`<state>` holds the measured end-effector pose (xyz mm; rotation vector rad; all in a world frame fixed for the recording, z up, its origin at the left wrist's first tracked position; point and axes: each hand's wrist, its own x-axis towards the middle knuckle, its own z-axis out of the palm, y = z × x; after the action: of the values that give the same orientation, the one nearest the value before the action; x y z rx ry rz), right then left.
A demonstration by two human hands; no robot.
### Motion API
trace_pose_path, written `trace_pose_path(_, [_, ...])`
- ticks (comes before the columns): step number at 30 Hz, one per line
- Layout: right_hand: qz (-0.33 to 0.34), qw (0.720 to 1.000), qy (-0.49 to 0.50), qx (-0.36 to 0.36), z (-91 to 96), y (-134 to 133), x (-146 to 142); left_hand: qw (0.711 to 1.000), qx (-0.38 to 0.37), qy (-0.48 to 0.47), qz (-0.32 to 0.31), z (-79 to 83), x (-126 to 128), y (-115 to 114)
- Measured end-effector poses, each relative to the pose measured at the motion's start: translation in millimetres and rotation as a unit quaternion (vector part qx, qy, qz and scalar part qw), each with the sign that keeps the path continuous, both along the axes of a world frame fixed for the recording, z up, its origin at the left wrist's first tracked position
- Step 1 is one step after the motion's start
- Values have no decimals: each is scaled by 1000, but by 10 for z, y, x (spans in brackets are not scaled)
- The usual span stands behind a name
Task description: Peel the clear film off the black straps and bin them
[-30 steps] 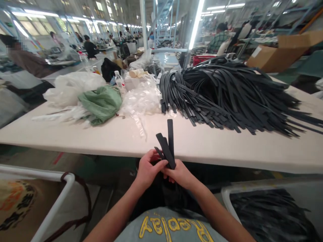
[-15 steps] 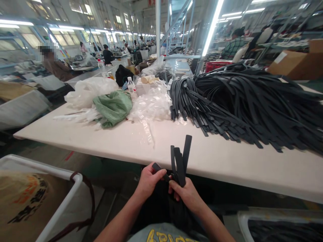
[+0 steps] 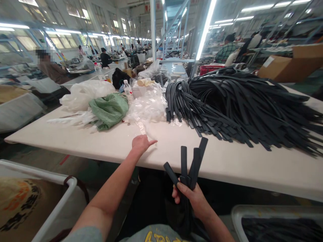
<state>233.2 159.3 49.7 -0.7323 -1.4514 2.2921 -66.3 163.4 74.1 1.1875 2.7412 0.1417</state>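
My right hand (image 3: 189, 195) is closed around a small bunch of black straps (image 3: 195, 164). Their flat ends fan out above my thumb, and their lengths hang down in front of my body. Over the front part of the table, my left hand (image 3: 141, 143) reaches forward with its thumb stretched out to the side. The other fingers point away and are mostly hidden; nothing shows in that hand. Just beyond it lies a crumpled strip of clear plastic (image 3: 141, 127). A large heap of black straps (image 3: 234, 104) covers the right side of the table.
On the pale table (image 3: 106, 146) are a green woven sack (image 3: 109, 109), clear plastic bags (image 3: 148, 106) and a bottle (image 3: 127, 88). A white-framed cart (image 3: 54, 173) stands at the left, and a bin (image 3: 237, 215) with dark strips at lower right. People sit working farther back.
My left hand has let go of a strap end and moved forward and left over the table. My right hand still grips the straps, whose ends now spread wider.
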Motion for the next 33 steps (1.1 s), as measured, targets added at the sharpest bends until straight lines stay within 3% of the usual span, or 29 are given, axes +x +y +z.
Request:
trace_pose_path(8, [9, 1000, 3, -9, 14, -56, 93, 997, -68, -35, 19, 41, -135, 446])
trace_pose_path(14, [-25, 999, 16, -19, -43, 10, 132, 998, -43, -35, 16, 16, -167, 400])
trace_pose_path(18, [-42, 999, 23, -18, -90, 81, 152, 1000, 15, -14, 9, 52, -140, 288])
trace_pose_path(21, [-48, 998, 23, -24, -115, 92, 158, 995, 69, -29, -64, 7, -69, 232])
trace_pose_path(25, [-62, 997, 22, -37, -98, 100, 154, 979, 108, -82, -149, -174, -3, 184])
trace_pose_path(29, [-68, 997, -1, -39, -57, 243, 113, 965, 189, -107, -151, -322, 19, 118])
trace_pose_path(33, [-42, 991, -33, -119, 34, 490, -70, 940, 292, -134, -115, -358, 176, -110])
